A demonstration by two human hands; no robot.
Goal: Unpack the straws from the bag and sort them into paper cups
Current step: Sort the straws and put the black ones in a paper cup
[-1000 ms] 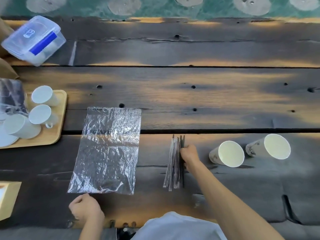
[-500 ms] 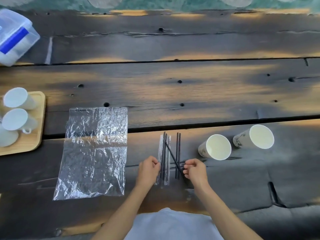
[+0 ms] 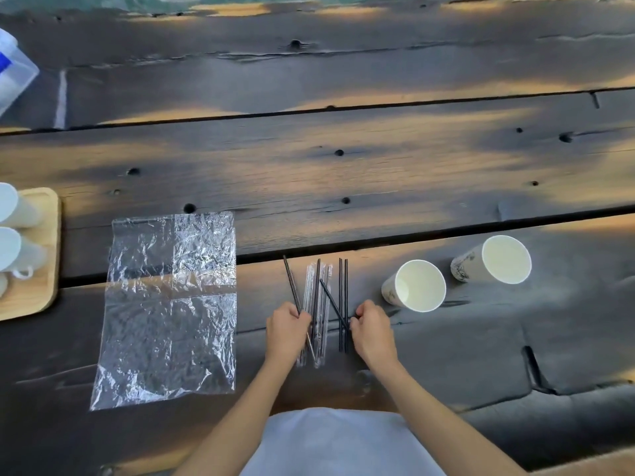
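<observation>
Several wrapped straws [image 3: 318, 304] lie in a loose row on the dark wooden table [image 3: 343, 166]. My left hand [image 3: 287, 329] pinches one black straw [image 3: 291, 283] that tilts up to the left. My right hand [image 3: 372, 329] pinches another black straw [image 3: 331, 300] lying slantwise over the row. Two black straws [image 3: 343, 290] lie side by side just left of my right hand. The flat, clear plastic bag [image 3: 168, 304] lies to the left. Two paper cups, the nearer cup [image 3: 417, 286] and the farther cup [image 3: 500, 259], stand to the right.
A wooden tray [image 3: 41, 255] with white mugs [image 3: 13, 247] sits at the left edge. A clear plastic box with a blue label [image 3: 13, 73] shows at the far left. A gap between planks [image 3: 446, 235] runs just behind the straws.
My left hand came from the bag's near corner to the straws and lifted one black straw out to the left. My right hand holds a slanted straw; the view shifted.
</observation>
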